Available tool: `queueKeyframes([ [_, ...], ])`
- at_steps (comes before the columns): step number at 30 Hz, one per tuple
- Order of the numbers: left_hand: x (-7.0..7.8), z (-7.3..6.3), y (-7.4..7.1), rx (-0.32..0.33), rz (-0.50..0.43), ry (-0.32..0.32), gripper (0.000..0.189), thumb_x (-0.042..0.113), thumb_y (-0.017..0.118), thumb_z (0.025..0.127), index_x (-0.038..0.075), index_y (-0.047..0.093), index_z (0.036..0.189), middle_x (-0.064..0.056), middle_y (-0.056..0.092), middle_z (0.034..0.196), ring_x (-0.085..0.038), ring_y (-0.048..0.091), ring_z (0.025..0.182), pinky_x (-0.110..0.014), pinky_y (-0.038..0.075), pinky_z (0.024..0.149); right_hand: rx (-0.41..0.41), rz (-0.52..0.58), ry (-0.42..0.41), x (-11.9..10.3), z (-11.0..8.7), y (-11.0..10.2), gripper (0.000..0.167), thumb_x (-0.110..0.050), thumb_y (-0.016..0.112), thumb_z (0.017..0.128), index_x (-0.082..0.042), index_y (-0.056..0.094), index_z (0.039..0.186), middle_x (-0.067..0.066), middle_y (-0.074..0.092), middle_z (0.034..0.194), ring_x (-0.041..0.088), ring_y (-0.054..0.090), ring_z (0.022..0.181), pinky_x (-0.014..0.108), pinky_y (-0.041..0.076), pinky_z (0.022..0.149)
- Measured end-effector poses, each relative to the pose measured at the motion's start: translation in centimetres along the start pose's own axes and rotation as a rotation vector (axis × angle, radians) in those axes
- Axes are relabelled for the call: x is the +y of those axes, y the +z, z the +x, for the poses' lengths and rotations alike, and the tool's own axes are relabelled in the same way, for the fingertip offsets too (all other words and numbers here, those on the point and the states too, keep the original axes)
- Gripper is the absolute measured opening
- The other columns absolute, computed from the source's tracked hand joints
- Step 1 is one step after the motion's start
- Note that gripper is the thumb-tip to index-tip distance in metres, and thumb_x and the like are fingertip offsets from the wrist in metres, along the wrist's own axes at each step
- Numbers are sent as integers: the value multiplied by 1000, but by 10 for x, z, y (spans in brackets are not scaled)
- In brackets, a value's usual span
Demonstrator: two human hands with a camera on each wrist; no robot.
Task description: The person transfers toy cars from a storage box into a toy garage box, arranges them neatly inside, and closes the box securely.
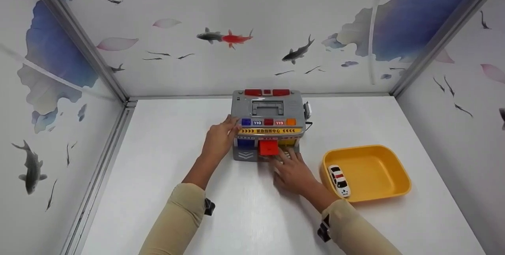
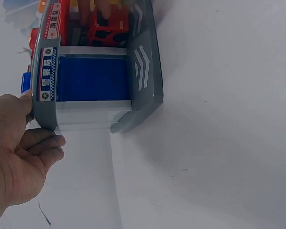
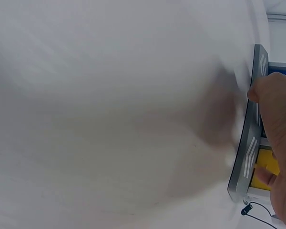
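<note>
A grey toy emergency station [image 1: 266,122] stands near the back wall, its red middle door [image 1: 269,147] tilted up and outward. My left hand [image 1: 219,138] grips the station's upper left edge, thumb and fingers on either side, with the fingers [image 2: 50,148] curled. At the middle bay is my right hand [image 1: 294,174]. Two of its fingertips touch a red toy car [image 2: 109,28] in that bay, seen in the left wrist view. The right thumb [image 3: 257,90] lies by the front ramp. The head view hides the red car behind the door and hand.
A yellow tray [image 1: 369,176] stands on the right, with a white toy police car [image 1: 339,180] leaning against its left side. Blue [image 2: 93,78] and yellow [image 3: 267,164] doors flank the middle bay. Patterned walls enclose the white table [image 1: 169,128].
</note>
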State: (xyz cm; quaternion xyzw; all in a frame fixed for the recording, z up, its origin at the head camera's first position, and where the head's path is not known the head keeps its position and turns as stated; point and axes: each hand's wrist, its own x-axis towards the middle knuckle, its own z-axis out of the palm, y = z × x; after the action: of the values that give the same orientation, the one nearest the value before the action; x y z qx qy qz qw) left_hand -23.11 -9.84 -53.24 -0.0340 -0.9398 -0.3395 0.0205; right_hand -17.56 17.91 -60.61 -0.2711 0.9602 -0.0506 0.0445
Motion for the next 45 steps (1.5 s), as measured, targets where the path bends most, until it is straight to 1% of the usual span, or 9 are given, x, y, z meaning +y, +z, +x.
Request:
queueKeyframes([
  [6,1,1,3,11,-10,4,52,48,59,113,19,65,155,-13,52,166,-36,57,153,-51,49,127,58,-61,25,-1,3,1,52,-28,68,107,-22,57,157,11,37,178,45,33,161,70,38,130],
  [11,3,2,4,9,-22,3,50,48,59,114,19,66,154,-13,52,166,-36,56,154,-51,48,127,82,-65,46,-2,7,1,53,-25,71,104,-20,59,156,12,41,175,45,36,157,70,41,127],
  [15,2,1,3,6,-24,-1,49,48,59,114,20,67,153,-13,52,167,-36,56,154,-52,48,127,72,-57,59,-3,10,-1,56,-25,73,104,-19,59,158,12,40,176,46,35,159,72,40,127],
  [19,1,0,1,3,-29,-3,48,47,59,114,21,67,153,-13,52,167,-35,56,154,-51,48,127,45,-50,81,-4,16,-2,64,-26,74,103,-21,53,164,10,34,180,46,28,164,74,36,129],
  [28,-2,0,1,-2,-24,-5,49,47,59,114,20,65,155,-12,52,167,-35,56,153,-51,48,127,49,-77,88,-5,22,-1,72,-27,77,101,-20,48,167,11,36,178,46,27,162,69,37,128],
  [36,-2,0,2,10,-38,8,50,47,59,113,18,67,154,-16,52,166,-37,56,153,-52,49,126,98,-79,61,-2,18,0,63,-24,73,102,-22,56,162,11,39,177,46,26,162,67,40,125],
  [40,-1,-1,2,7,-31,7,51,47,59,114,18,66,154,-15,51,167,-37,56,153,-51,49,126,131,-58,37,1,12,2,48,-24,70,104,-19,64,151,11,44,174,46,32,158,65,42,121],
  [43,0,-1,1,7,-25,3,50,46,59,114,19,65,155,-14,51,167,-35,56,153,-51,49,126,146,-36,24,4,6,3,44,-27,69,106,-20,64,148,10,44,174,46,36,155,65,44,120],
  [45,0,-1,0,5,-22,2,49,45,59,114,19,64,156,-13,51,167,-35,55,154,-51,49,127,154,-16,23,6,2,4,47,-29,69,107,-22,60,153,9,42,176,47,37,156,66,44,122],
])
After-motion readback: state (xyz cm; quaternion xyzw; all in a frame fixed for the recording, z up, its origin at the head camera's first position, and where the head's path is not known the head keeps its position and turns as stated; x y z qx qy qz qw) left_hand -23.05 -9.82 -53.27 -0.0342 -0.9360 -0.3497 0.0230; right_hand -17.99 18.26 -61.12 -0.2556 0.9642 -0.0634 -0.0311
